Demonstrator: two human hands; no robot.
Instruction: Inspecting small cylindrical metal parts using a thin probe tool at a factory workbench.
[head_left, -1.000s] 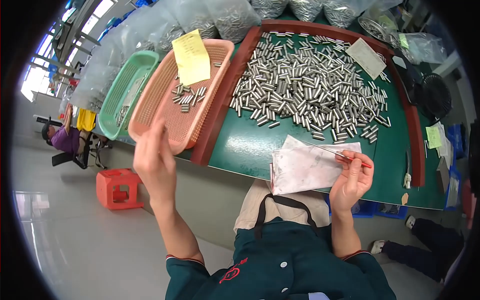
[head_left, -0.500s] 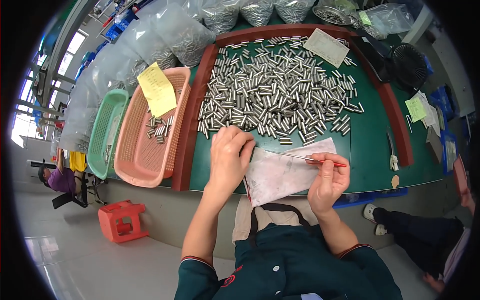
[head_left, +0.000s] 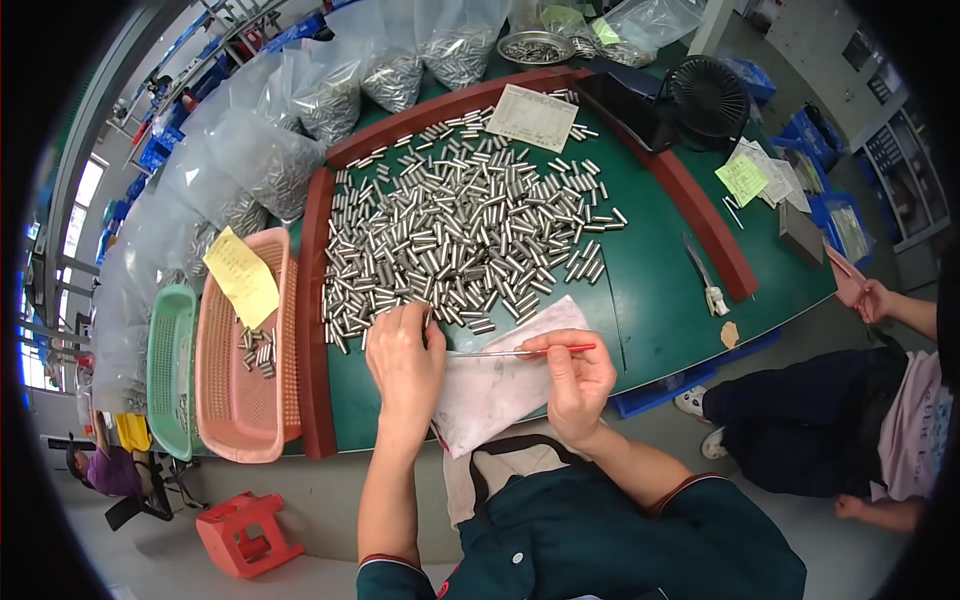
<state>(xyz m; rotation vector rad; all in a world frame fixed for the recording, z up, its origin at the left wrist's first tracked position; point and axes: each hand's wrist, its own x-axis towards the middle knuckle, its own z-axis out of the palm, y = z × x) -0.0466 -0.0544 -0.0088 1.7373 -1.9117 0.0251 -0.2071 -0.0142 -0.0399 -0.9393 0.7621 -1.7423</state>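
Observation:
Many short, shiny metal pins point(head_left: 450, 220) lie in a loose layer on the green tabletop. At their near edge my left hand point(head_left: 405, 360) is closed, thumb against fingertips; what it pinches is mostly hidden. My right hand point(head_left: 582, 388) grips a slim tool point(head_left: 558, 348) with a red handle and a thin metal shaft, whose exact kind I cannot tell. The shaft points left toward my left fingers and passes above a stained whitish cloth point(head_left: 495, 390) at the table's front edge.
Reddish-brown rails point(head_left: 318, 330) border the pins. Left stand a pink basket point(head_left: 285, 385) and a green basket point(head_left: 168, 380). Bags of pins point(head_left: 270, 165) line the back. On the right are a black fan point(head_left: 703, 100), tweezers point(head_left: 697, 262) and another person point(head_left: 800, 430). A red stool point(head_left: 245, 535) stands below.
The whole view has shifted, so the table appears lower and further left. Both hands stay close to the cloth, and the red-handled tool is still in my right hand.

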